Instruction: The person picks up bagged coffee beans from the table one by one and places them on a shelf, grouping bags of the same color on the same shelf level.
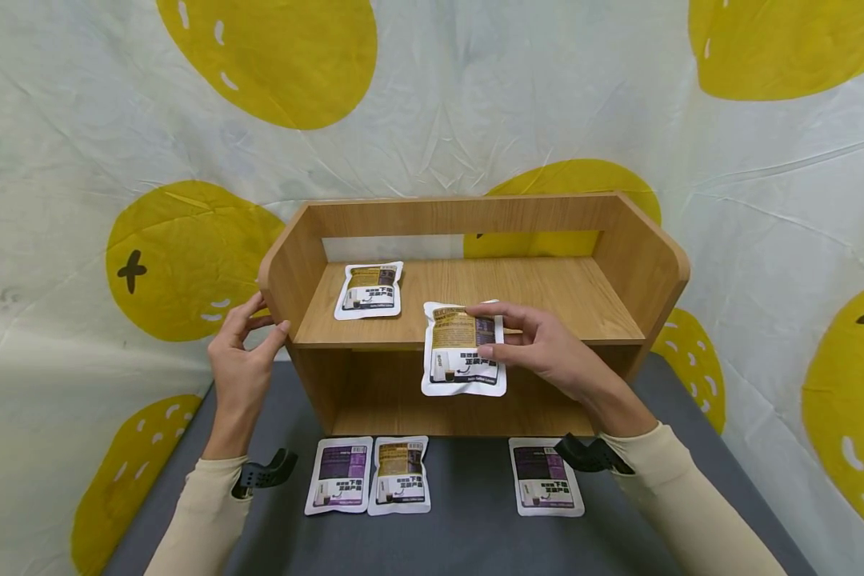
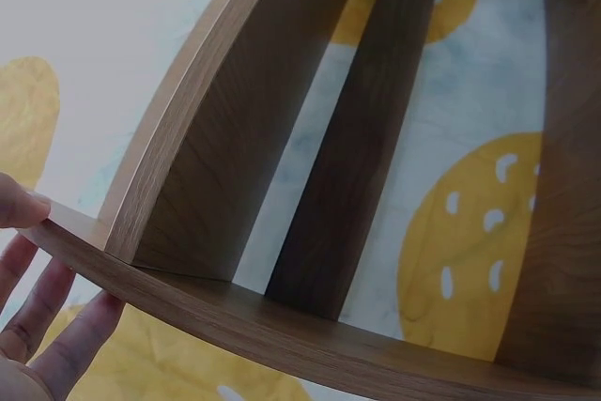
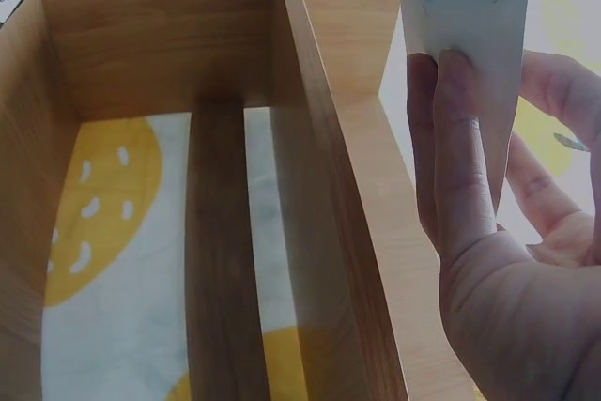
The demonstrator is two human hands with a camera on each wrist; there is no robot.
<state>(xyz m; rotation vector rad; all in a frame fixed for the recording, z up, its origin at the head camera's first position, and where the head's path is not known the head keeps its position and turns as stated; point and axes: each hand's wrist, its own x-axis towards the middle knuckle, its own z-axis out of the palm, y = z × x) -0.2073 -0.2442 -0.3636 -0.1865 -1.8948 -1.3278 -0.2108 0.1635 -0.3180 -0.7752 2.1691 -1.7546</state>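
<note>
My right hand (image 1: pixel 547 346) pinches a white pouch with a brown-and-purple label (image 1: pixel 463 356) by its right edge, thumb in front. The pouch hangs upright before the front edge of the upper board of a wooden two-tier shelf (image 1: pixel 475 340). In the right wrist view the pouch's plain pale back (image 3: pixel 470 7) shows, with fingers behind it. My left hand (image 1: pixel 241 360) holds the shelf's left side panel; in the left wrist view the thumb and fingers (image 2: pixel 70 345) lie on opposite faces of that panel. A similar brown-label pouch (image 1: pixel 370 290) lies on the upper board, at the left.
On the grey table (image 1: pixel 468 544) before the shelf lie a purple-label pouch (image 1: pixel 340 475) and a brown-label pouch (image 1: pixel 399 475) side by side, left of centre. Another purple-label pouch (image 1: pixel 545 477) lies near my right wrist. A white curtain with yellow shapes (image 1: pixel 432 96) hangs behind.
</note>
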